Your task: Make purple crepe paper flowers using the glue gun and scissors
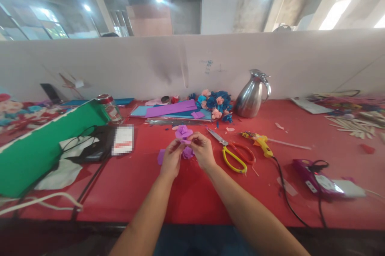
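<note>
Both my hands meet over the red table [186,192], pinching a small purple paper petal [185,142] between their fingertips. My left hand [171,158] is closed on its left end, my right hand [203,150] closed on its right end. Just behind the fingers lies a finished purple paper flower [183,132]. More purple paper pieces [189,152] lie under and between my hands, with one [161,156] left of my left hand.
Scissors [233,154] with red and yellow handles lie right of my right hand, then a yellow glue gun [261,144] with its black cord. A steel jug [251,95], blue and pink paper flowers [216,103], purple sheets [171,109], a glass jar [110,107] and green foam [39,144] stand around.
</note>
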`<state>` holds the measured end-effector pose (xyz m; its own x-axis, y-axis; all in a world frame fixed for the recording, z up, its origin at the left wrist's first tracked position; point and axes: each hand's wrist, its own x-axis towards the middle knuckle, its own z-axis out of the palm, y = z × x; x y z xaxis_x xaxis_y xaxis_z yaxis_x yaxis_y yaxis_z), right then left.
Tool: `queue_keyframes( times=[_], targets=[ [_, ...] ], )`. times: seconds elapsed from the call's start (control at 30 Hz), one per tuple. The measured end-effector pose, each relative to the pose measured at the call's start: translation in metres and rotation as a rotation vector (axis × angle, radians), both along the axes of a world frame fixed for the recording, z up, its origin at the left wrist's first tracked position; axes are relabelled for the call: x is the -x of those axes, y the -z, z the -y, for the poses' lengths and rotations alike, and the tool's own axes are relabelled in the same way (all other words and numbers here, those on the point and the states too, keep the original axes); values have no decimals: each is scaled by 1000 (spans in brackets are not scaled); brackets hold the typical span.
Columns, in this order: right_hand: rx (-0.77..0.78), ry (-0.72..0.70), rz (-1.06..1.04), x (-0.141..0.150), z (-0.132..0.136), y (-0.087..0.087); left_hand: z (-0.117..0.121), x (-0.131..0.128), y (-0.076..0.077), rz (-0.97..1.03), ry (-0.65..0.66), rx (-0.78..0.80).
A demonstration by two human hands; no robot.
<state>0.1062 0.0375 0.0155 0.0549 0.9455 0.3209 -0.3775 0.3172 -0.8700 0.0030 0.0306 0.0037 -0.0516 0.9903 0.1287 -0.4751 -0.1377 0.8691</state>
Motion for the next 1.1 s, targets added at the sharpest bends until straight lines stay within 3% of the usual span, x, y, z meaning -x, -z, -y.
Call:
queue_keyframes(
  times=[0.63,0.93,1.1],
  targets=[
    [-22,-6,-24,-2,-6,7,1,1,2,-141,-63,-55],
    [59,81,-33,-1,-1,-3,6,1,-4,-252,-127,-37],
    [103,5,-112,-1,2,-6,3,3,1,-313,-226,-27]
  ],
)
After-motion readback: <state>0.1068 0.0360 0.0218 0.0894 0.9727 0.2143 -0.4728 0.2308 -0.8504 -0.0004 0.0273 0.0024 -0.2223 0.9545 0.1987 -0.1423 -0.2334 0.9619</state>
